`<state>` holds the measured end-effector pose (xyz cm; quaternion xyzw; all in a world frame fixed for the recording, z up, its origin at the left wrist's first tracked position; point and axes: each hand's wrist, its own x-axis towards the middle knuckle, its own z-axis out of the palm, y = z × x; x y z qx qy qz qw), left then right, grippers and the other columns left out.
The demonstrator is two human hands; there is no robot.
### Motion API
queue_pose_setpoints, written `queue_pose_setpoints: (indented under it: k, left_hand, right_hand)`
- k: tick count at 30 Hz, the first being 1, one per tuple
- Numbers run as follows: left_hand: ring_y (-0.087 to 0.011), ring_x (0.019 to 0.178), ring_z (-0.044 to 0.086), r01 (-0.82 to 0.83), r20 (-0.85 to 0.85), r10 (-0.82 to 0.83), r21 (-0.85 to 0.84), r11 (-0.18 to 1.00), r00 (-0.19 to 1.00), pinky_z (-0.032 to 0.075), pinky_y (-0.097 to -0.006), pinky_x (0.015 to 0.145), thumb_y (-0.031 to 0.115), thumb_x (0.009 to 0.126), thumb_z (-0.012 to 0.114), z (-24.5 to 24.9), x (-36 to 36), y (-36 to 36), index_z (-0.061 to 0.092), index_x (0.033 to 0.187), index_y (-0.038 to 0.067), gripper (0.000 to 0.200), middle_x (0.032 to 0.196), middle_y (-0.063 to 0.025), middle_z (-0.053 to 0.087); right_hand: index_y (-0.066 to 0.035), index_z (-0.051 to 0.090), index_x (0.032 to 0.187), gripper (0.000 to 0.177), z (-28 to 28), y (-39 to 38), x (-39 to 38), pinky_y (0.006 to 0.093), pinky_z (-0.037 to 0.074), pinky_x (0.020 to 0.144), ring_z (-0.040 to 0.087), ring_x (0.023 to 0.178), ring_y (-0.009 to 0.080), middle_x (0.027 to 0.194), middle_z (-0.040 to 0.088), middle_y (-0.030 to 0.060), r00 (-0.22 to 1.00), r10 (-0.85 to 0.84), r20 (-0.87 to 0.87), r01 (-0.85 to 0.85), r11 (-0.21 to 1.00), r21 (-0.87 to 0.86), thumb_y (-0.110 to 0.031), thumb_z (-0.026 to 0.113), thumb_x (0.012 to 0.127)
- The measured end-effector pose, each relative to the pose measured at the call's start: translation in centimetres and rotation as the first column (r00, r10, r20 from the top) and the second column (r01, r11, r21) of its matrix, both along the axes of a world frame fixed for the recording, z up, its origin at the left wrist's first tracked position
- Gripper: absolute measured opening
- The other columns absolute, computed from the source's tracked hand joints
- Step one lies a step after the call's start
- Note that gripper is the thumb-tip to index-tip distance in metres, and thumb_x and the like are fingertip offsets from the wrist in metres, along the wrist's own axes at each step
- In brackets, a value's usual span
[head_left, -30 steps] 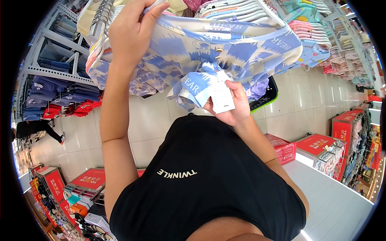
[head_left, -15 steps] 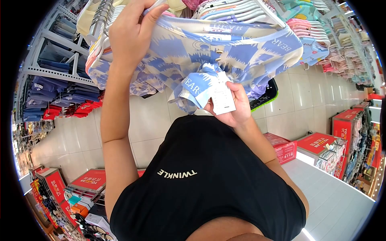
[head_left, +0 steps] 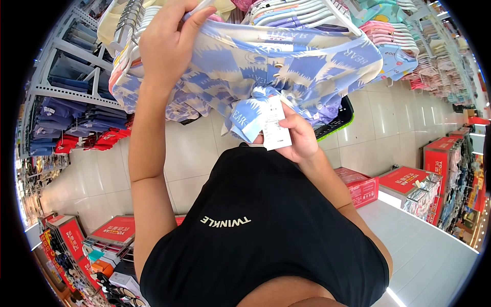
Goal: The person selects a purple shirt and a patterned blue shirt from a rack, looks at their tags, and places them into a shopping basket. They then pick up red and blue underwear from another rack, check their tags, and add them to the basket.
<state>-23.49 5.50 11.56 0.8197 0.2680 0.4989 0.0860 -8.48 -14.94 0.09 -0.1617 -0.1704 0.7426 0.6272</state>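
A blue-and-cream patterned garment (head_left: 302,64) with "BEAR" lettering hangs on a white hanger in front of me. My left hand (head_left: 166,43) grips the top of it near the hanger, fingers closed on the fabric. My right hand (head_left: 296,138) pinches a white paper tag (head_left: 274,124) that hangs from the garment's lower fold, thumb pressed on the tag's edge. My black shirt fills the lower middle of the view.
A clothes rail (head_left: 312,10) with several hanging garments runs across the top. Shelves of folded blue and red clothes (head_left: 71,117) stand at left. A black basket with a green rim (head_left: 337,123) shows behind the garment. Red display boxes (head_left: 404,181) line the tiled floor.
My right hand has drawn the tag slightly left and up, closer to the garment. The left hand holds the same place. A person at the far left is out of view now.
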Motion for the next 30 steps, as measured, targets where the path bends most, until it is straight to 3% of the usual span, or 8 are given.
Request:
queue_pose_setpoints:
  k: [6,10,12,19,21,25,27,30]
  left_hand:
    - [-0.0084,0.065,0.05,0.024,0.009,-0.024,-0.011,1.0,1.0,0.04,-0.0223,0.059,0.018,0.088,0.067,-0.1,-0.4,0.0,0.066,0.095,0.0,0.019,0.076,-0.0016,0.061]
    - [-0.0083,0.064,0.05,0.006,0.002,-0.006,-0.015,1.0,1.0,0.04,-0.0222,0.059,0.018,0.088,0.067,0.0,-0.4,-0.3,0.066,0.094,0.0,0.019,0.076,-0.0016,0.061]
    - [-0.0083,0.064,0.05,0.009,0.006,-0.009,-0.013,1.0,1.0,0.04,-0.0222,0.059,0.018,0.088,0.067,0.0,-0.6,-0.3,0.066,0.094,0.0,0.019,0.076,-0.0017,0.061]
    - [-0.0084,0.064,0.049,0.024,0.002,-0.024,-0.008,1.0,1.0,0.04,-0.0223,0.059,0.018,0.089,0.067,-0.1,-0.8,-0.7,0.066,0.095,0.0,0.019,0.077,-0.0015,0.061]
    - [-0.0085,0.065,0.049,0.023,0.004,-0.023,-0.018,1.0,1.0,0.04,-0.0222,0.059,0.018,0.089,0.066,-0.2,-0.9,-1.1,0.066,0.095,0.0,0.019,0.077,-0.0014,0.061]
    - [-0.0086,0.065,0.05,0.039,0.01,-0.039,-0.014,0.999,0.999,0.04,-0.0222,0.06,0.018,0.089,0.066,-0.3,-1.1,-1.2,0.066,0.095,0.0,0.019,0.078,-0.0017,0.061]
    - [-0.0086,0.066,0.05,0.043,0.012,-0.043,-0.02,0.999,0.999,0.04,-0.0222,0.06,0.019,0.089,0.067,-0.4,-1.1,-1.2,0.066,0.095,0.0,0.02,0.078,-0.0018,0.061]
    - [-0.0089,0.066,0.051,0.046,0.011,-0.046,0.002,0.999,0.999,0.04,-0.022,0.061,0.019,0.089,0.067,-0.4,-1.0,-1.5,0.066,0.094,0.0,0.02,0.078,-0.0021,0.062]
  right_hand:
    - [0.002,0.02,0.145,0.088,0.5,-0.2,-0.2,0.0542,0.046,0.098,0.046,0.124,0.0417,0.139,0.039,0.0246,0.995,0.013,-0.099,-0.012,1.0,0.008,-0.008,0.048,0.062]
    - [0.0,0.022,0.146,0.088,0.3,-0.3,-0.1,0.0534,0.041,0.103,0.046,0.125,0.0378,0.138,0.042,0.021,0.993,0.066,-0.102,-0.056,0.993,0.101,-0.009,0.049,0.062]
    - [0.004,0.018,0.145,0.094,0.4,-0.5,-0.2,0.0519,0.046,0.098,0.048,0.123,0.0401,0.138,0.039,0.0243,0.991,0.06,-0.118,-0.053,0.996,0.065,-0.007,0.048,0.057]
    - [0.005,0.019,0.145,0.092,-0.1,-0.9,-0.4,0.0507,0.048,0.096,0.049,0.121,0.0397,0.138,0.04,0.0242,0.996,0.092,-0.017,-0.092,0.996,0.023,-0.006,0.047,0.058]
    - [0.005,0.02,0.145,0.09,0.0,-1.2,-0.5,0.0502,0.048,0.095,0.05,0.12,0.0394,0.138,0.041,0.0244,0.974,0.105,-0.199,-0.1,0.994,0.033,-0.004,0.046,0.059]
    - [0.005,0.021,0.144,0.088,-0.3,-1.5,-0.4,0.0483,0.049,0.094,0.054,0.116,0.0386,0.134,0.044,0.0248,0.976,0.114,-0.184,-0.111,0.993,0.028,-0.002,0.045,0.06]
    - [0.006,0.023,0.143,0.086,-0.7,-1.4,-0.4,0.0464,0.051,0.092,0.057,0.111,0.038,0.129,0.047,0.0248,0.99,0.129,-0.053,-0.126,0.99,0.059,0.0,0.045,0.06]
    - [0.006,0.025,0.142,0.085,-0.5,-1.7,-0.7,0.0448,0.052,0.09,0.059,0.107,0.0368,0.126,0.05,0.024,0.993,0.115,-0.011,-0.114,0.993,0.038,0.003,0.045,0.059]
